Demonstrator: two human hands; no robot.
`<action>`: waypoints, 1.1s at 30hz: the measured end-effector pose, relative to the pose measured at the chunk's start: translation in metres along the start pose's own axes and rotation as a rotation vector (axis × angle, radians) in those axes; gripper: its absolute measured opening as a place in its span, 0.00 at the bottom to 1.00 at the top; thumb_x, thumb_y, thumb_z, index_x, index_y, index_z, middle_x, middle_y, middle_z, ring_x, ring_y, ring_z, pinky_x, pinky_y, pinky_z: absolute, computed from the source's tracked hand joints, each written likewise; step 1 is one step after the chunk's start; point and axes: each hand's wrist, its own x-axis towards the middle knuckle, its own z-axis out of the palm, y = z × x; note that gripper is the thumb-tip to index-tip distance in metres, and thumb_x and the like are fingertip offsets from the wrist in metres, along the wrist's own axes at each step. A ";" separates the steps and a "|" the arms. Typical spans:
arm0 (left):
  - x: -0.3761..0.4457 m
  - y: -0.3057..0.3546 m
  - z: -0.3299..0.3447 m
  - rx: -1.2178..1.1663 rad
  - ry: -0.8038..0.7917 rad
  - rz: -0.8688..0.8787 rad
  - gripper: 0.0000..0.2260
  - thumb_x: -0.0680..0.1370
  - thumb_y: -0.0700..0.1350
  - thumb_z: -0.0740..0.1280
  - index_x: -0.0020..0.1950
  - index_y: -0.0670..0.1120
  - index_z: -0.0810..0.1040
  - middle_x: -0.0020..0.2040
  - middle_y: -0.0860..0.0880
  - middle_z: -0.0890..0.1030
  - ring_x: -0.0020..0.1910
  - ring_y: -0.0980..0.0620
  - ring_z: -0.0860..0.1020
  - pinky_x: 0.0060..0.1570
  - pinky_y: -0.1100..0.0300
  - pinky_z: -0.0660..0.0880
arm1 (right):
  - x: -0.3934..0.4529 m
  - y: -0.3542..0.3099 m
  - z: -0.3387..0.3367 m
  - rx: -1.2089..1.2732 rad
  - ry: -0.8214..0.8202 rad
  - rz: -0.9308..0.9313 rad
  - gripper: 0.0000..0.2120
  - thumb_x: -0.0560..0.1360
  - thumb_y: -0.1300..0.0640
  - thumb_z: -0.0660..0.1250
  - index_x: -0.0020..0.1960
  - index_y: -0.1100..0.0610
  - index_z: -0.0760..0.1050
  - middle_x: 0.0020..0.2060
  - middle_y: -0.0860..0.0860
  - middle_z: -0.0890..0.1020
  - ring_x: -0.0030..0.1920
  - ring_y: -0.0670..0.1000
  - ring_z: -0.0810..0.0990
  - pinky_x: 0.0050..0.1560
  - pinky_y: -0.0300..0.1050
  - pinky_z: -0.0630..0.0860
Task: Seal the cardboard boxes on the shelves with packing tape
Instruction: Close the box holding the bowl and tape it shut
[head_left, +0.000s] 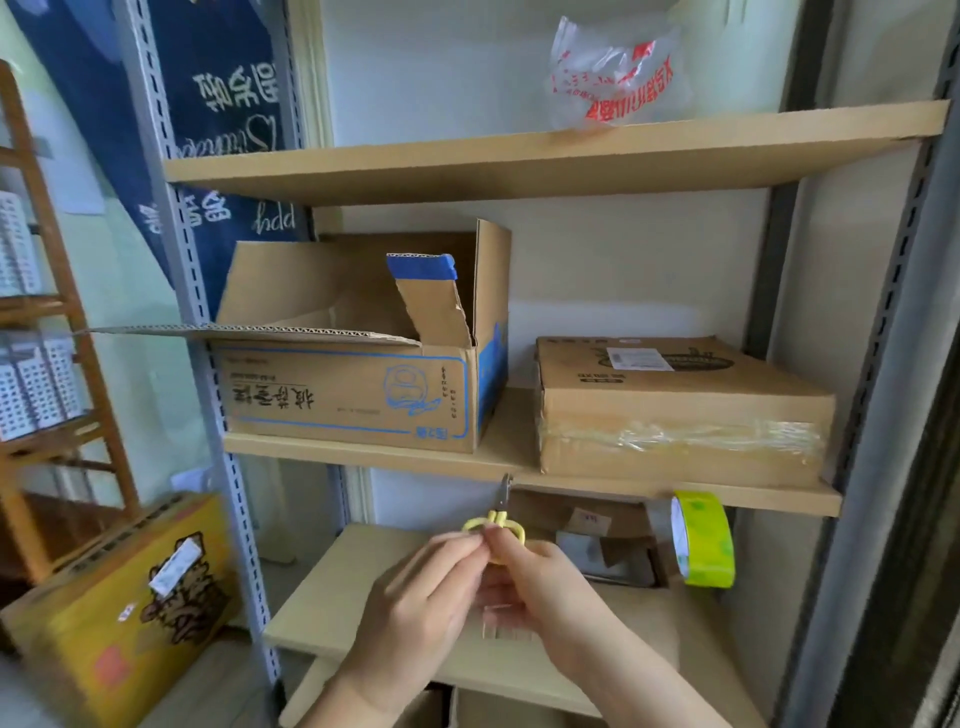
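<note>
Head cam, L to R: open cardboard box (353, 395) w/ flaps up on middle shelf (509, 457). Left hand (415, 618) and right hand (540, 587) both pinch yellow scissors (496, 519), blades up, closed. Taped box (680, 410) sits further right; green tape roll (704, 540) hangs just below shelf edge.

A crumpled clear plastic bag (615, 78) with red print lies on the top shelf. To the left of the shelving a dark blue cloth (208, 119) with white writing hangs against the wall, beside a wooden rack (62, 291) holding white perforated baskets (36, 384). A yellow printed carton (119, 608) with a white label sits tilted on the floor below.
</note>
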 end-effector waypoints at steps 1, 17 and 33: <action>0.000 -0.002 -0.005 0.004 -0.020 -0.005 0.08 0.75 0.36 0.73 0.53 0.40 0.85 0.53 0.49 0.84 0.53 0.54 0.82 0.57 0.61 0.78 | 0.003 -0.002 0.008 0.066 -0.004 0.008 0.14 0.79 0.51 0.66 0.49 0.63 0.80 0.34 0.54 0.83 0.31 0.50 0.81 0.33 0.42 0.78; 0.181 -0.107 -0.081 0.472 -0.193 -0.450 0.45 0.73 0.55 0.74 0.81 0.53 0.48 0.65 0.51 0.78 0.62 0.47 0.75 0.66 0.49 0.67 | 0.067 -0.139 -0.029 -0.733 0.587 -0.523 0.09 0.78 0.54 0.66 0.45 0.60 0.78 0.33 0.51 0.80 0.31 0.49 0.79 0.24 0.37 0.68; 0.153 -0.100 -0.104 0.345 -0.210 -0.034 0.11 0.78 0.53 0.63 0.49 0.52 0.85 0.42 0.53 0.86 0.39 0.48 0.84 0.31 0.53 0.79 | 0.066 -0.151 0.002 -0.759 0.116 -0.939 0.46 0.68 0.31 0.67 0.79 0.41 0.51 0.80 0.45 0.50 0.79 0.48 0.53 0.74 0.53 0.64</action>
